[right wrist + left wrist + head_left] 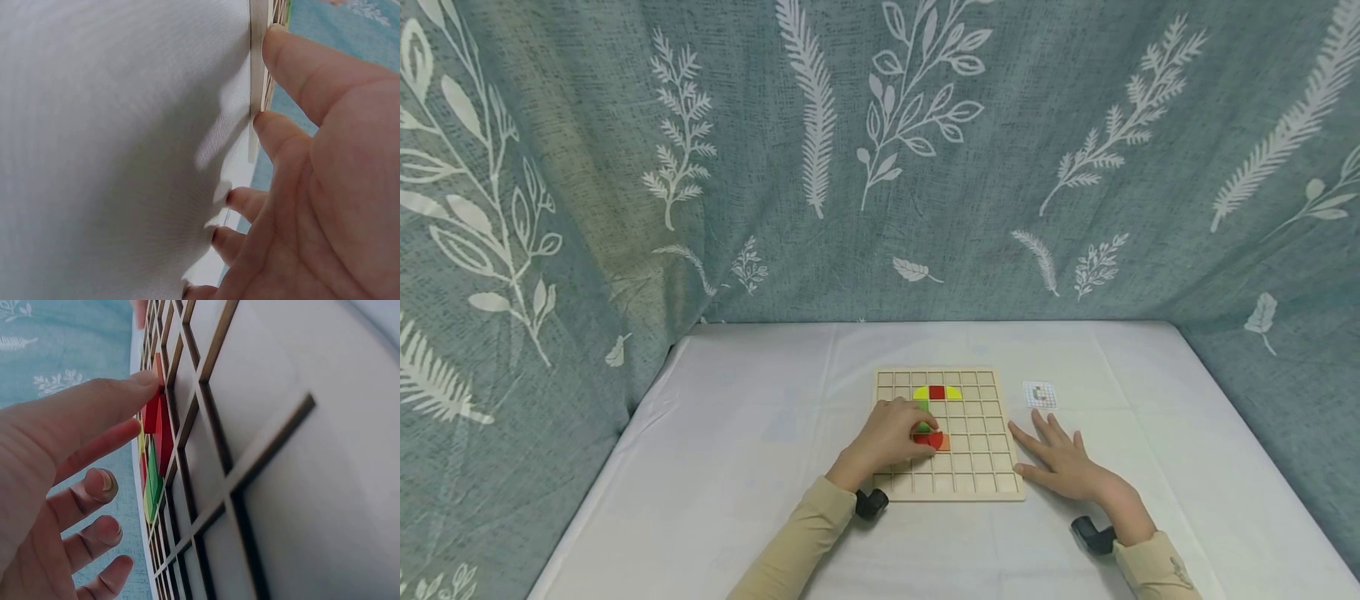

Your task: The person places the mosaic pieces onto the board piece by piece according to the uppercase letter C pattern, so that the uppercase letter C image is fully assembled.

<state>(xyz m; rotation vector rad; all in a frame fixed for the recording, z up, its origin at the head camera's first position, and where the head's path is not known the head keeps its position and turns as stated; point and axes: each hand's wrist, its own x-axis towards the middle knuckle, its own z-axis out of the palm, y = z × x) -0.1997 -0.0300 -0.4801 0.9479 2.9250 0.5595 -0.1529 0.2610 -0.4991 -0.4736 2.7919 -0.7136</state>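
Note:
My left hand pinches a red piece with a rounded edge between thumb and index finger, over the lower part of a wooden grid board. In the left wrist view this red piece sits close to another red piece and an orange piece. Green pieces run up the column, partly behind the fingers. Along the upper row, a red square lies between two yellow rounded pieces. My right hand, fingers spread, touches the board's right edge with thumb and index finger.
A small printed card with a coloured grid pattern lies right of the board, just beyond the right hand's fingers. White cloth covers the table. A patterned blue-green curtain hangs behind and at both sides.

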